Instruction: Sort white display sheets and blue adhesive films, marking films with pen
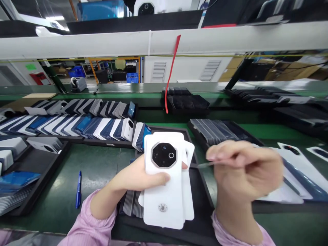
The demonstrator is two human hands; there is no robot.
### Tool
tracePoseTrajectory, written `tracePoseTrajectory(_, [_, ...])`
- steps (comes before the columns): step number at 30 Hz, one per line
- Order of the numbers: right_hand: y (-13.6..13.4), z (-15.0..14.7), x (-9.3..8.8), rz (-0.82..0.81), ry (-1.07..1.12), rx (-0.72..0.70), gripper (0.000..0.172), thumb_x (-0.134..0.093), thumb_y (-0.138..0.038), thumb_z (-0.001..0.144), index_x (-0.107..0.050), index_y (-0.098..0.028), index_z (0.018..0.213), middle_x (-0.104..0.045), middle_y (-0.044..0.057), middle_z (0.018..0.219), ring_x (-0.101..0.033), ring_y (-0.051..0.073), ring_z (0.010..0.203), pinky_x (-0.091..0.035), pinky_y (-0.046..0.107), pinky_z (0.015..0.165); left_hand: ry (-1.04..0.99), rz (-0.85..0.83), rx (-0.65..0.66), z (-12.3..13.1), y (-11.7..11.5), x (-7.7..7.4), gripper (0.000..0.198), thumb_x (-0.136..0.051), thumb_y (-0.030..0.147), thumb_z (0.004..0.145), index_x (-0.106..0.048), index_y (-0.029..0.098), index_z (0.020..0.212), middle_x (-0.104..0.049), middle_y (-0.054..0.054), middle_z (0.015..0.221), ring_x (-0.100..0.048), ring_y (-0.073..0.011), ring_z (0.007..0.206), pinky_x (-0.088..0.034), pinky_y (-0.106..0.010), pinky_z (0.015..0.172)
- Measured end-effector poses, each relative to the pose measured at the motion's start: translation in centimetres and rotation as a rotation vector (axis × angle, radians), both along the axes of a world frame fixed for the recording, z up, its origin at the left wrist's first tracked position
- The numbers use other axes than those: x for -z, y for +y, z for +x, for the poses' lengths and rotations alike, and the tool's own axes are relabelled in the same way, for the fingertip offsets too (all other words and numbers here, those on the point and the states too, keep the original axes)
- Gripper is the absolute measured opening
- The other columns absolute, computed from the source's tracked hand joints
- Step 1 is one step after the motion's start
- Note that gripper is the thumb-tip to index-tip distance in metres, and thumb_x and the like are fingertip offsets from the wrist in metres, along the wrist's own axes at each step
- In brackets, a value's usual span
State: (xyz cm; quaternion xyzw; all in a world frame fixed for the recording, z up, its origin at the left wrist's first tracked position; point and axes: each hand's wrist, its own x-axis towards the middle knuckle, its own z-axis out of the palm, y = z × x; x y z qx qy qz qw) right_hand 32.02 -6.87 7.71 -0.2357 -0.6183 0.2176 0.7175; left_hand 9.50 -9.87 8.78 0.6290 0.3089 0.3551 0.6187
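My left hand [139, 177] grips a small stack of white phone back covers [164, 191], thumb across the top one, whose black octagonal camera ring faces me. The stack is held upright over a black tray [202, 205] in front of me. My right hand [246, 171] is blurred by motion just right of the covers. Its fingers are pinched on a thin strip or tool [205, 165] that points left toward the covers; I cannot make out what it is.
Rows of covers stand on edge in black trays [77, 126] at the left and behind. More dark trays [220, 131] lie at the back right, and white and blue covers [299, 171] at the right. A blue pen [78, 189] lies on the green belt. A red ribbon [171, 73] hangs from the overhead rail.
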Motion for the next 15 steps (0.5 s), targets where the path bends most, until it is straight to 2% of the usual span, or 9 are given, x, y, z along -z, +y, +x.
tracePoseTrajectory(2, [0.3,-0.1,-0.4,-0.080,0.257,-0.024,0.028,-0.085,-0.028,0.076,-0.059,-0.022,0.075,-0.061,-0.001,0.064,-0.053,0.013,0.052,-0.043,0.026,0.044,-0.037,-0.046,0.027,-0.3,-0.3,-0.1,0.036,-0.067,0.029,0.082,-0.074,0.018,0.116,-0.072,-0.010,0.122,-0.068,-0.0311,0.110,-0.055,-0.037,0.091])
tracePoseTrajectory(5, [0.8,-0.3,-0.9,-0.265,0.376,-0.125,0.030,-0.090,-0.020,0.068,-0.061,-0.018,0.074,-0.059,0.000,0.067,-0.054,0.010,0.058,-0.045,0.021,0.049,-0.038,-0.076,0.046,-0.4,-0.6,-0.3,0.039,-0.067,0.030,0.082,-0.074,0.018,0.118,-0.072,-0.011,0.124,-0.068,-0.0322,0.111,-0.056,-0.037,0.089])
tracePoseTrajectory(9, [1.2,-0.4,-0.9,-0.402,0.409,-0.169,0.032,-0.091,-0.015,0.061,-0.062,-0.018,0.075,-0.057,-0.001,0.069,-0.055,0.010,0.065,-0.048,0.018,0.054,-0.022,-0.075,0.067,-0.3,-0.5,-0.6,0.040,-0.064,0.029,0.082,-0.074,0.017,0.119,-0.071,-0.010,0.126,-0.067,-0.0315,0.115,-0.055,-0.036,0.091])
tracePoseTrajectory(15, [1.3,-0.4,-0.8,-0.431,0.389,-0.171,0.029,-0.088,-0.013,0.061,-0.062,-0.019,0.072,-0.057,-0.001,0.068,-0.054,0.010,0.063,-0.048,0.019,0.052,-0.048,-0.059,0.101,-0.3,-0.4,-0.5,0.038,-0.062,0.024,0.084,-0.073,0.019,0.120,-0.070,-0.009,0.130,-0.066,-0.0298,0.118,-0.053,-0.035,0.094])
